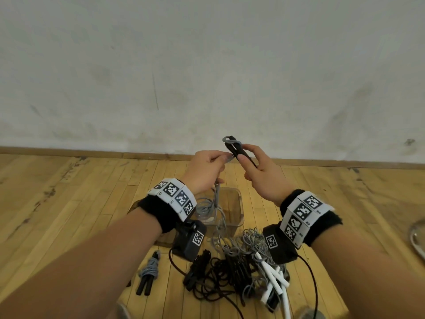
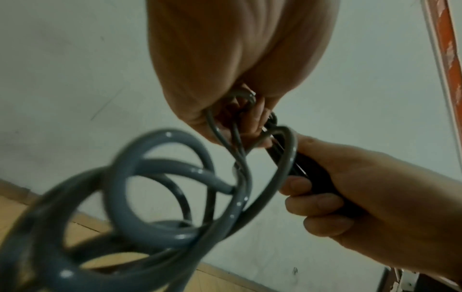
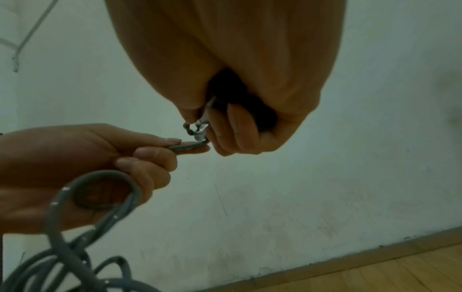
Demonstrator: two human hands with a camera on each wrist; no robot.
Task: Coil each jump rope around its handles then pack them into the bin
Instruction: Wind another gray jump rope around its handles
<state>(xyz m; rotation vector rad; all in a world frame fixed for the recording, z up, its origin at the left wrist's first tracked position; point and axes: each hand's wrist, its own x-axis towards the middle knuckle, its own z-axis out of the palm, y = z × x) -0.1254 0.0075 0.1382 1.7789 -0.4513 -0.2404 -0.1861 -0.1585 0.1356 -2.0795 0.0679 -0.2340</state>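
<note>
The grey jump rope (image 1: 216, 203) is held raised above the clear bin (image 1: 239, 203). Its black handles (image 1: 240, 153), pointing up and away, are gripped by the right hand (image 1: 257, 173); the cord is pinched just beside them by the left hand (image 1: 204, 171).

Two hands are in view — the left hand (image 1: 207, 168) and the right hand (image 1: 259, 173). There is one clear bin (image 1: 232, 203). One grey rope (image 1: 217, 210) hangs from the hands, with two black handles (image 1: 239, 151) held together. One coiled bundle (image 1: 148, 273) lies apart on the floor. In the tangled pile (image 1: 241, 272) I count perhaps three or four ropes — black, grey, white-handled
</note>
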